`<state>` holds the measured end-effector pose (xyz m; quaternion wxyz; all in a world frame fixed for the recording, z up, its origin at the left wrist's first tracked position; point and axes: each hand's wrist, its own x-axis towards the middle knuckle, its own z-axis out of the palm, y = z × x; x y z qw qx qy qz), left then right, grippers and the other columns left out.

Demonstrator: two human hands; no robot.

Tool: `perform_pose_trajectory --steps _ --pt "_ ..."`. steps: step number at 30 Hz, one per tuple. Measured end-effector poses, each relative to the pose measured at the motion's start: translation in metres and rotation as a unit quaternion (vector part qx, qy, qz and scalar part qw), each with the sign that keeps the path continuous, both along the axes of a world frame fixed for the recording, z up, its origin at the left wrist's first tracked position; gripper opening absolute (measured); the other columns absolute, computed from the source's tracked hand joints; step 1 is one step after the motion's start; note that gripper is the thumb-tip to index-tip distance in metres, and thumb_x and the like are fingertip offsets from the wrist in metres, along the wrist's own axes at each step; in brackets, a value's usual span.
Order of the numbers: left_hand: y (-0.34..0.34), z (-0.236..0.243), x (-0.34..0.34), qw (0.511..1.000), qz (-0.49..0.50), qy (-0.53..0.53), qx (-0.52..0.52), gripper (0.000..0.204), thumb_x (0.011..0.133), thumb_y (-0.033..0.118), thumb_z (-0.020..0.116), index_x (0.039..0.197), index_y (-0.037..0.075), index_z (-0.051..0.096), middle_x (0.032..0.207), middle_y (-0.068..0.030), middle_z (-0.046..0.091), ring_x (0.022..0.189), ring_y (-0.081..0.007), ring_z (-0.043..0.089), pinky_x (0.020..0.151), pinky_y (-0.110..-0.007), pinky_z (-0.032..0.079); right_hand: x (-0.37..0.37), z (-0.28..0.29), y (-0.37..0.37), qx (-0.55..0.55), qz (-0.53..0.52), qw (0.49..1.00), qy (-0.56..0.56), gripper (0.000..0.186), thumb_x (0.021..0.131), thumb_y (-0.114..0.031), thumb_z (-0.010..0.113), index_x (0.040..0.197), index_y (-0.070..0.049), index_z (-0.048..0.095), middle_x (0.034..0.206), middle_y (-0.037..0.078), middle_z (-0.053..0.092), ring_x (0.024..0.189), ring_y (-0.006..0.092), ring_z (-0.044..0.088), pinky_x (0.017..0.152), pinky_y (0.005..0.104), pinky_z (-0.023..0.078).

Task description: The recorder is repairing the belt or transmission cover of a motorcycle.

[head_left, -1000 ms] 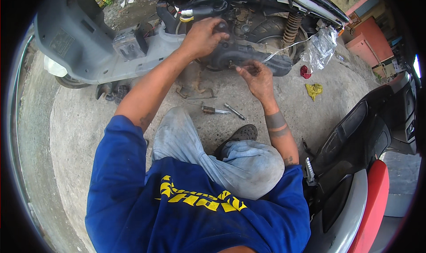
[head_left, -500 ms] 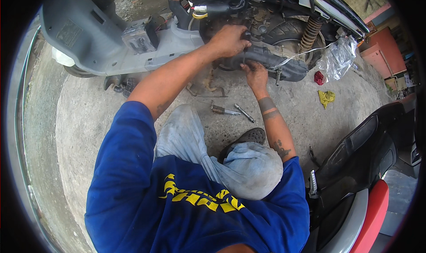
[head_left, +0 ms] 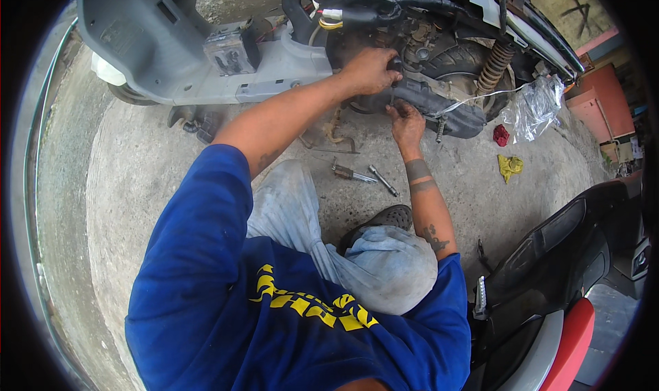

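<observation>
A partly stripped scooter [head_left: 274, 72] stands across the far side, its black engine-side cover [head_left: 449, 113] facing me. My left hand [head_left: 371, 72] reaches over the front part of this cover, fingers closed round a dark, rounded piece whose kind I cannot make out. Below and to its right, my right hand [head_left: 408, 122] is at the cover's lower edge. Its fingers are bent and the thumb is drawn in against them; whatever lies between the fingertips is hidden. A coil spring shock absorber [head_left: 495, 68] rises behind the cover.
On the concrete between me and the scooter lie a socket wrench [head_left: 382, 180] and a bundle of metal tools [head_left: 352, 173]. Clear plastic [head_left: 535, 106], a red rag [head_left: 500, 135] and a yellow rag [head_left: 509, 167] lie right. Black, grey and red body panels [head_left: 549, 254] crowd my right side.
The view has shifted slightly, so the scooter sits a little farther right in it. Both hands stay at the cover, the right one turned slightly with its fingers more bent.
</observation>
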<state>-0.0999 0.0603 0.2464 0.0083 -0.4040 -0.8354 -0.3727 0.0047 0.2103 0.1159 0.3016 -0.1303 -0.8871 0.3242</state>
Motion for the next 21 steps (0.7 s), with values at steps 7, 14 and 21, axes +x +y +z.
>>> perform_pose_trajectory --steps 7,14,21 --pt "0.011 0.03 0.003 0.988 -0.004 -0.001 -0.154 0.054 0.08 0.034 0.067 0.121 0.0 0.059 0.112 -0.0205 0.065 0.112 -0.0347 0.059 0.096 -0.044 0.047 -0.003 -0.01 0.001 -0.019 -0.009 1.0 0.018 0.028 0.075 -0.021 0.08 0.092 0.0 0.072 0.088 0.014 0.071 0.078 0.0261 0.07 0.072 0.0347 0.053" --pt "0.055 0.066 0.014 0.956 -0.034 0.043 -0.289 0.044 0.086 0.035 0.06 0.112 -0.001 0.066 0.116 -0.019 0.064 0.109 -0.0337 0.062 0.093 -0.045 0.049 0.002 -0.009 -0.001 -0.037 -0.009 0.999 0.031 0.026 0.074 -0.019 0.079 0.09 0.0 0.07 0.085 0.013 0.072 0.076 0.0235 0.069 0.072 0.032 0.052" --pt "0.067 0.05 0.004 0.925 -0.159 0.13 -0.321 0.035 0.084 0.024 0.062 0.11 0.0 0.067 0.111 -0.0201 0.066 0.107 -0.035 0.062 0.09 -0.043 0.05 0.003 -0.014 0.002 -0.043 0.007 0.998 0.046 0.026 0.073 -0.017 0.079 0.09 0.001 0.069 0.084 0.014 0.071 0.077 0.025 0.069 0.072 0.0335 0.052"
